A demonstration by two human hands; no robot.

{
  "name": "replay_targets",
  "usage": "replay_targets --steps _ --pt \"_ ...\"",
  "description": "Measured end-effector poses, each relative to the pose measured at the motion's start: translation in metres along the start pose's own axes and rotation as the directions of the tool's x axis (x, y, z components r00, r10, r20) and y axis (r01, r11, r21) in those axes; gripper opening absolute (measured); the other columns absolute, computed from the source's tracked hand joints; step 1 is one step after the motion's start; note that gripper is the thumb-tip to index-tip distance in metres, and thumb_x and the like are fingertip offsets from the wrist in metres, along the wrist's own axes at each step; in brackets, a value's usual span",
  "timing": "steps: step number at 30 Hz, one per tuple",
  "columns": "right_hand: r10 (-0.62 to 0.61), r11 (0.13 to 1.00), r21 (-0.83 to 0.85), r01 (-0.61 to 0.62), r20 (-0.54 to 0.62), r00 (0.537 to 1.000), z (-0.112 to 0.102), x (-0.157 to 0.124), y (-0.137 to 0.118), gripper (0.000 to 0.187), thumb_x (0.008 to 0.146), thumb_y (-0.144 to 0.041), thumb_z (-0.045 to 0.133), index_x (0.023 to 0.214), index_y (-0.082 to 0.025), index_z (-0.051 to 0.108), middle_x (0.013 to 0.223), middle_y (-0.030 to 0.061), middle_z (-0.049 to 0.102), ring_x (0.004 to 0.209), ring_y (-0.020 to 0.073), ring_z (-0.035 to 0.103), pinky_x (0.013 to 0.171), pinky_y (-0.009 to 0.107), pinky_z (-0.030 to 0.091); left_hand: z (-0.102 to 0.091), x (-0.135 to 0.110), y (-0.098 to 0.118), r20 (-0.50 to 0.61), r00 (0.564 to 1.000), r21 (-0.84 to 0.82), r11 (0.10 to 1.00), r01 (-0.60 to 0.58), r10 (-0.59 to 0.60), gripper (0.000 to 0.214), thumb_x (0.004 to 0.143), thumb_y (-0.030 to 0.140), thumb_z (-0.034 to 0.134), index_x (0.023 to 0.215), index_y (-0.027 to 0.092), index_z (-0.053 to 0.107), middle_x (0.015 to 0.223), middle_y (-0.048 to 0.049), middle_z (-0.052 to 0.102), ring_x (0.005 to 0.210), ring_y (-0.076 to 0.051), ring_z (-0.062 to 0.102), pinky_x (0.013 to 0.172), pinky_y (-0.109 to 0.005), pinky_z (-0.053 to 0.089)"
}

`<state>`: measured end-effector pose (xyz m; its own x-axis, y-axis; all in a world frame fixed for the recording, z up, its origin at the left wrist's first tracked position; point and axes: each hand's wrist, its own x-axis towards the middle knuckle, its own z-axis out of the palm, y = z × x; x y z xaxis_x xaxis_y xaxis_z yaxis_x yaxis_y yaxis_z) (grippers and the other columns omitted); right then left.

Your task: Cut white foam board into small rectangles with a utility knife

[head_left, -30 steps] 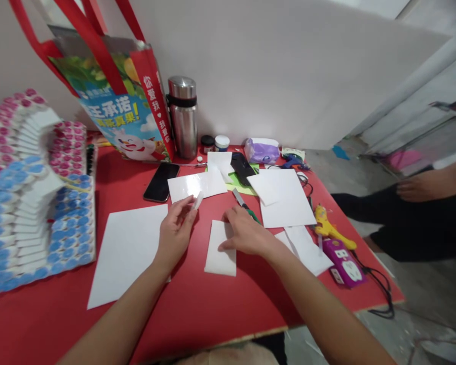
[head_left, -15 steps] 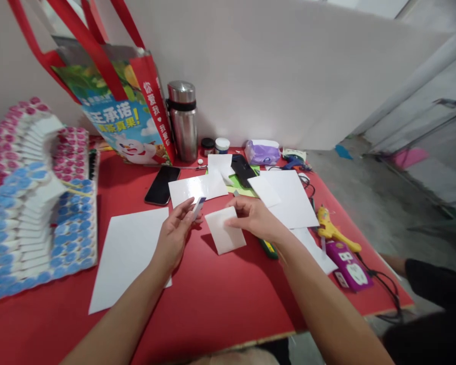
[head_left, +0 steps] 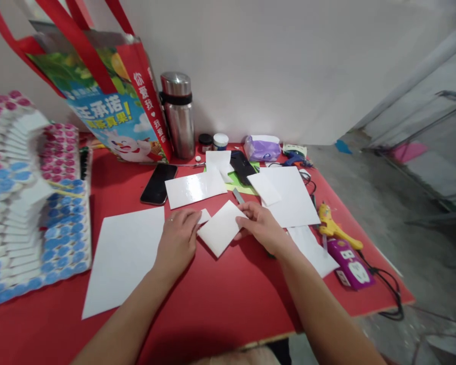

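Note:
My right hand point(head_left: 264, 227) pinches a white square card point(head_left: 222, 229) by its right corner, tilted like a diamond above the red table. Close by on the left, my left hand point(head_left: 179, 235) has its fingers closed on a small white piece point(head_left: 204, 216), which pokes out beside the card's upper left edge. Most of that piece is hidden by the fingers. A cutter knife's metal blade point(head_left: 237, 195) shows just beyond my right hand, which covers most of the handle. Left of my left hand lies a large white sheet point(head_left: 123, 258).
A glossy white strip point(head_left: 195, 188), a black phone point(head_left: 158, 183) and more white sheets point(head_left: 289, 197) lie beyond my hands. A steel flask point(head_left: 178, 116) and printed bag point(head_left: 110, 101) stand behind. At right are a yellow glue gun point(head_left: 336, 228) and purple power strip point(head_left: 351, 266).
The card in my right hand has turned to a diamond position. My left hand has rolled palm down and come nearer the card with the small piece. The view has shifted slightly.

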<state>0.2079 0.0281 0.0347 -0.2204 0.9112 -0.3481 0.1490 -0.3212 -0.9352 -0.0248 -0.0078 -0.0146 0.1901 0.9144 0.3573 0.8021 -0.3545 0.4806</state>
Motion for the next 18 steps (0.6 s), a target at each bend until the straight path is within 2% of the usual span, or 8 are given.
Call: replay_targets --steps 4,6,7,9,11,12,15,18 --pt "0.07 0.998 0.015 -0.069 -0.094 0.993 0.009 -0.004 0.01 0.037 0.089 -0.018 0.058 0.125 -0.02 0.05 0.102 0.0042 0.069 0.072 0.0185 0.075 0.068 0.039 0.066 -0.004 0.001 0.0 -0.068 0.996 0.095 0.993 0.063 -0.057 0.031 0.103 0.017 0.043 0.125 0.017 0.065 0.123 -0.0133 0.068 0.114 -0.031 0.061 0.097 -0.048 0.048" --pt "0.079 0.991 -0.096 -0.088 -0.093 0.992 0.012 -0.01 0.01 0.047 0.093 -0.022 0.055 0.139 -0.019 0.045 0.104 0.0061 0.07 0.069 0.019 0.074 0.068 0.039 0.064 -0.004 0.0 -0.002 -0.07 0.995 0.148 0.986 0.076 -0.066 0.032 0.103 0.016 0.043 0.124 0.017 0.066 0.124 -0.0129 0.068 0.115 -0.032 0.061 0.097 -0.049 0.048" --pt "0.051 0.974 -0.213 -0.071 -0.096 0.994 0.013 -0.014 0.007 0.048 0.095 -0.025 0.055 0.141 -0.018 0.045 0.104 0.0074 0.071 0.071 0.0202 0.074 0.069 0.039 0.063 -0.004 0.0 -0.003 -0.062 0.996 0.174 0.982 0.071 -0.061 0.032 0.102 0.015 0.043 0.123 0.017 0.066 0.124 -0.0128 0.069 0.114 -0.032 0.061 0.097 -0.049 0.048" --pt "-0.07 0.856 -0.518 0.005 -0.106 0.992 0.009 -0.023 0.001 0.04 0.098 -0.03 0.054 0.136 -0.017 0.055 0.105 0.0102 0.073 0.083 0.024 0.075 0.076 0.039 0.059 -0.004 -0.001 -0.004 -0.027 0.999 0.216 0.975 0.045 -0.041 0.031 0.1 0.014 0.044 0.121 0.017 0.067 0.122 -0.0132 0.07 0.112 -0.033 0.062 0.095 -0.05 0.049" --pt "-0.217 0.652 -0.758 0.034 -0.144 0.965 0.001 -0.031 -0.005 0.03 0.1 -0.031 0.053 0.123 -0.017 0.065 0.11 0.012 0.074 0.095 0.027 0.072 0.084 0.039 0.053 -0.005 -0.002 -0.004 0.01 1.0 0.234 0.972 0.013 -0.016 0.029 0.099 0.015 0.045 0.118 0.015 0.068 0.12 -0.0147 0.07 0.111 -0.033 0.062 0.096 -0.051 0.049" --pt "-0.269 0.566 -0.824 0.015 -0.169 0.948 -0.004 -0.035 -0.007 0.027 0.101 -0.03 0.052 0.12 -0.017 0.066 0.113 0.0121 0.073 0.097 0.0271 0.071 0.085 0.038 0.051 -0.006 -0.002 -0.003 0.019 1.0 0.234 0.972 -0.002 -0.003 0.028 0.1 0.015 0.045 0.116 0.014 0.068 0.12 -0.0157 0.07 0.113 -0.033 0.062 0.099 -0.052 0.048" --pt "-0.294 0.418 -0.903 -0.097 -0.236 0.926 -0.019 -0.041 -0.005 0.025 0.103 -0.032 0.053 0.117 -0.017 0.065 0.111 0.0109 0.073 0.088 0.0247 0.07 0.076 0.034 0.046 -0.009 -0.001 0.008 0.045 0.997 0.188 0.98 -0.07 0.062 0.027 0.102 0.021 0.047 0.117 0.012 0.067 0.128 -0.0178 0.067 0.124 -0.034 0.059 0.11 -0.055 0.043" --pt "-0.227 0.324 -0.933 -0.16 -0.241 0.944 -0.025 -0.041 0.003 0.028 0.102 -0.038 0.058 0.119 -0.017 0.062 0.108 0.0108 0.073 0.09 0.0257 0.069 0.072 0.032 0.043 -0.01 0.001 0.029 0.163 0.969 0.111 0.972 -0.205 0.186 0.036 0.103 0.037 0.052 0.127 0.013 0.063 0.141 -0.0189 0.061 0.135 -0.036 0.052 0.117 -0.057 0.037"
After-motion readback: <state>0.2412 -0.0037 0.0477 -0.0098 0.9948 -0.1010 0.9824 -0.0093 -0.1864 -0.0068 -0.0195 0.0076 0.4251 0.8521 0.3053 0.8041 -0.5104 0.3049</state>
